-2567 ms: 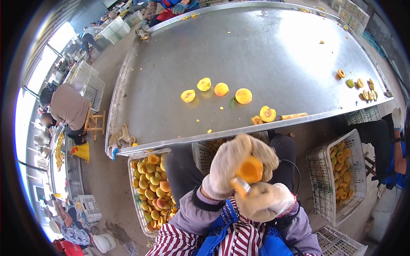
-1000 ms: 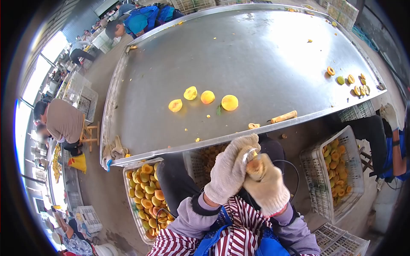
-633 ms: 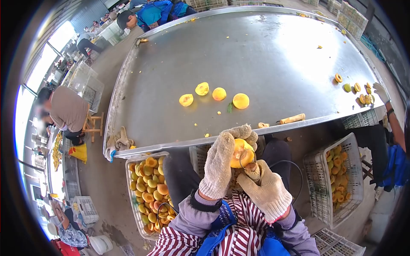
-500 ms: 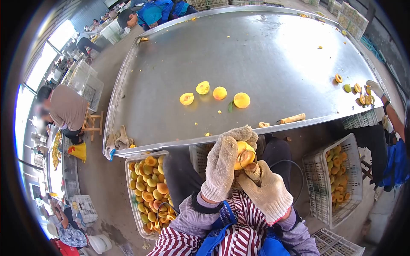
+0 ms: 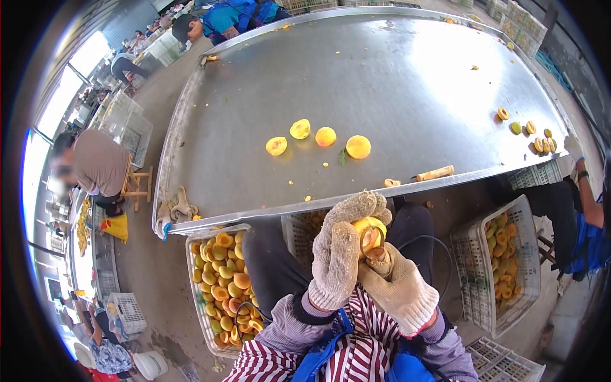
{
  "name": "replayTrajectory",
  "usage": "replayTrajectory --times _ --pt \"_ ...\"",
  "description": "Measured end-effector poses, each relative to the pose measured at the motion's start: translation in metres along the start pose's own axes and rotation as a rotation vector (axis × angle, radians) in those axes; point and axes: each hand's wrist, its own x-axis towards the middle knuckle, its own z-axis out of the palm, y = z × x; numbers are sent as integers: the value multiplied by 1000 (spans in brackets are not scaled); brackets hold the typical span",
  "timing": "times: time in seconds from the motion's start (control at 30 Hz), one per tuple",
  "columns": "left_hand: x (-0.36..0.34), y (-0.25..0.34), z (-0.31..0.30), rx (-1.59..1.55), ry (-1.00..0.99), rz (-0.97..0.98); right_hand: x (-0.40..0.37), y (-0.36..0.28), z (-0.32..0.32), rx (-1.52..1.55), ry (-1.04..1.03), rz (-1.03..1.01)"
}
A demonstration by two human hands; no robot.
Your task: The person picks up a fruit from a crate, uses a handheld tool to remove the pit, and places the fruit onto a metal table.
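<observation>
My gloved left hand (image 5: 338, 251) is closed around a yellow peach (image 5: 370, 226), held above my lap near the front edge of the metal table (image 5: 267, 211). In my gloved right hand (image 5: 406, 290) is a wooden-handled pitting tool (image 5: 380, 260). Its thin curved loop lies against the cut face of the peach, with the right thumb close by. Beyond my hands on the table are a round peach (image 5: 358, 147), a smaller peach (image 5: 326, 136) and two pale yellow peach pieces (image 5: 276, 146).
A crate (image 5: 192, 280) of peach halves stands left of my legs, another crate (image 5: 468, 286) at right. A wooden handle (image 5: 435, 173) and gloves (image 5: 178, 205) lie along the table edge. A co-worker's gloved hand (image 5: 573, 146) is near peach halves (image 5: 545, 144) at right.
My hands have turned the peach slightly and lowered it a little, so the loop and cut face show more. The co-worker's hand at right has drawn back from the halves.
</observation>
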Motion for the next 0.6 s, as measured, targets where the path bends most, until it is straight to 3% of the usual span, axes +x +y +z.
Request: replayTrajectory --times 0.1,0.17,0.3,0.37,0.43,0.5,0.6 --pt "5 6 0 42 -4 -2 1 7 4 -15 47 -170" --pt "10 7 -4 175 -34 -22 2 1 -1 97 -52 52" --pt "17 25 -5 419 -58 71 -3 -18 -7 309 -153 185" --pt "24 42 -5 213 -150 -383 -3 -22 -12 177 -281 393" --pt "19 38 -4 271 -135 -379 -5 -23 -13 257 -292 340" --pt "5 21 -2 516 -31 107 -7 -22 -14 337 -301 293" --pt "6 22 2 415 -64 83 -7 -21 -18 341 -337 321"
